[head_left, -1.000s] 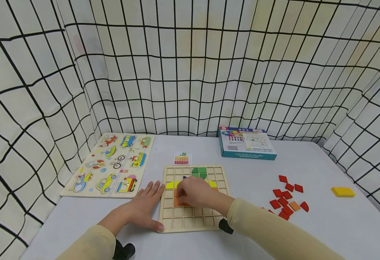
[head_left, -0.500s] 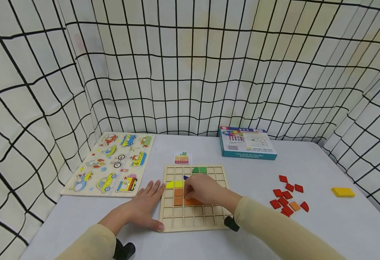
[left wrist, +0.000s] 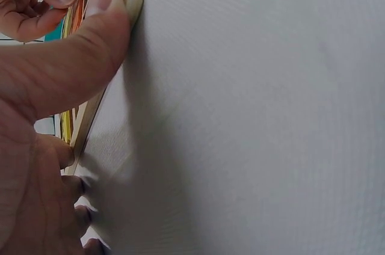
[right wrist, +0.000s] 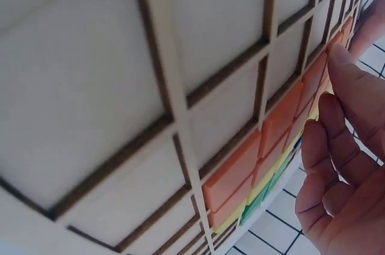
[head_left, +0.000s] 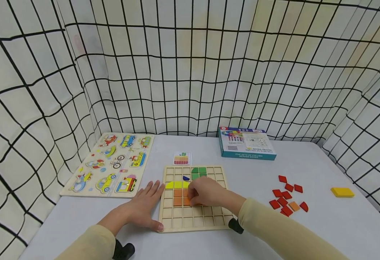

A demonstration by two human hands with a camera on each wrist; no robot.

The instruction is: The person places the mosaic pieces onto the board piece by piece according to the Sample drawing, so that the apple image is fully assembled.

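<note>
A wooden grid board (head_left: 196,218) lies on the table with green, yellow and orange tiles in its cells and a dark blue piece (head_left: 186,178). My left hand (head_left: 144,211) lies flat with spread fingers at the board's left edge, its thumb touching the near left corner. Over the orange tiles (head_left: 178,201) hovers my right hand (head_left: 206,191), bent at the fingers. In the right wrist view its thumb (right wrist: 341,56) touches the orange row, a gap separates it from the fingertips, and no piece shows between them. Part of the yellow row is hidden behind this hand.
Several red tiles (head_left: 286,195) lie loose on the right with an orange tile (head_left: 294,206). Farther right is a yellow block (head_left: 342,192). A pattern card (head_left: 182,159) and a box (head_left: 247,144) are behind the board. A vehicle puzzle (head_left: 111,169) lies left; black netting surrounds the table.
My right hand has moved rightward along the orange tiles, uncovering more of them, the yellow row's left part and the blue piece. The left hand has stayed in place.
</note>
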